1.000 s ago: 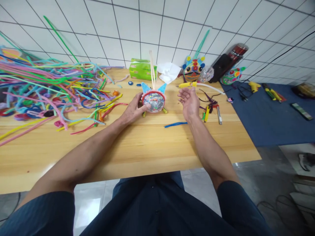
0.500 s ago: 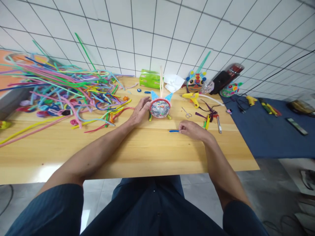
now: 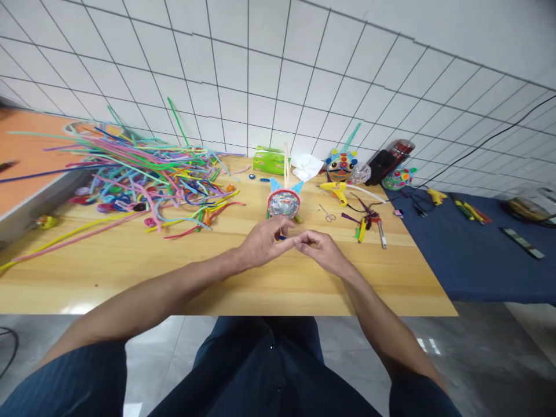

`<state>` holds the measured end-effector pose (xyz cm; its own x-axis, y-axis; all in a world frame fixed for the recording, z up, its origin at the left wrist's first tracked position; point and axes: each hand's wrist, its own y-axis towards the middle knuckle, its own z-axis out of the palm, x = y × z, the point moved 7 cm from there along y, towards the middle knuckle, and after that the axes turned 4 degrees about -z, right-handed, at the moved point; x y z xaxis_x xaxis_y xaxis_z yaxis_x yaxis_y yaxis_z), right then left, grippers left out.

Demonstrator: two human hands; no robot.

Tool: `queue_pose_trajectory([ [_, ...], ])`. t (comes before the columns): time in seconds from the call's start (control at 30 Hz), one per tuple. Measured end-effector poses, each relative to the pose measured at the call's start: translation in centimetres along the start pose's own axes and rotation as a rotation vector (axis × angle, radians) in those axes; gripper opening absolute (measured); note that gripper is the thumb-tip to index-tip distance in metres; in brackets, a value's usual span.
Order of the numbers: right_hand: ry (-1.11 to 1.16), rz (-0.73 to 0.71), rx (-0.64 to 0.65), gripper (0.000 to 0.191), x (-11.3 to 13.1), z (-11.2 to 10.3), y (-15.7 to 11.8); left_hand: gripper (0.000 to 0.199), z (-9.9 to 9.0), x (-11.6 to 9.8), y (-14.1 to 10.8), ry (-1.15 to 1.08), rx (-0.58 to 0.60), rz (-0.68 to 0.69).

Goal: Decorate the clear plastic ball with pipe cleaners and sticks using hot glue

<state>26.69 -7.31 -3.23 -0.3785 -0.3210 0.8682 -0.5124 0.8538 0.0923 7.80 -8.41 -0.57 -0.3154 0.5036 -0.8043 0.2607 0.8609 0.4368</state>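
My left hand (image 3: 266, 242) and my right hand (image 3: 319, 249) meet over the wooden table, fingertips touching or nearly so. Between them shows a short blue strip (image 3: 281, 237), its right end hidden by fingers. The right hand's fingers are pinched at that end. My left hand has its fingers curled around the strip's other side. Just behind them stands a round, shiny craft (image 3: 284, 204) with a red rim, blue pointed ears and pale sticks rising behind it; my left hand covers its lower edge.
Many coloured pipe cleaners (image 3: 143, 168) are heaped at the left. A green tissue pack (image 3: 270, 160) stands behind the craft. To the right lie scissors (image 3: 330, 217), a yellow glue gun (image 3: 341, 191) and a pen (image 3: 382, 235). Decorated crafts and bottles stand farther back.
My left hand has left the craft's side and come down in front of it, to the blue strip. My right hand has moved left with the strip to meet it. The view has tilted.
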Motion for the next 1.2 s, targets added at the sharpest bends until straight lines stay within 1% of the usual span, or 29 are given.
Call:
queue_pose_trajectory([
  [0.07,0.024,0.011,0.003,0.039,-0.4,0.8,0.1,0.027,1.0,0.8,-1.4,-0.006,0.026,-0.033],
  [0.13,0.046,0.015,-0.004,0.040,-0.8,1.6,0.2,0.031,1.5,2.0,-2.2,-0.058,0.039,-0.093],
  [0.3,0.095,0.049,-0.034,0.035,-2.5,2.7,0.2,0.046,1.9,4.9,-2.7,-0.203,0.060,-0.280],
  [0.47,0.193,0.087,-0.040,0.034,-3.9,3.0,-0.1,0.051,2.3,6.4,-3.3,-0.351,0.067,-0.417],
  [0.57,0.244,0.085,-0.044,0.038,-4.4,2.9,-0.2,0.054,2.5,6.8,-3.7,-0.444,0.071,-0.484],
  [0.8,0.289,0.095,-0.068,0.052,-5.1,2.9,-0.3,0.052,2.7,7.0,-4.1,-0.515,0.099,-0.527],
  [0.9,0.284,0.095,-0.044,0.054,-5.2,3.2,-0.2,0.051,2.9,6.8,-4.2,-0.533,0.122,-0.503],
  [1.03,0.254,0.095,0.006,0.049,-4.9,3.6,-0.1,0.046,2.9,6.5,-4.1,-0.547,0.125,-0.455],
  [1.2,0.227,0.109,0.036,0.038,-4.8,3.9,-0.2,0.042,2.9,6.7,-4.2,-0.481,0.143,-0.458],
])
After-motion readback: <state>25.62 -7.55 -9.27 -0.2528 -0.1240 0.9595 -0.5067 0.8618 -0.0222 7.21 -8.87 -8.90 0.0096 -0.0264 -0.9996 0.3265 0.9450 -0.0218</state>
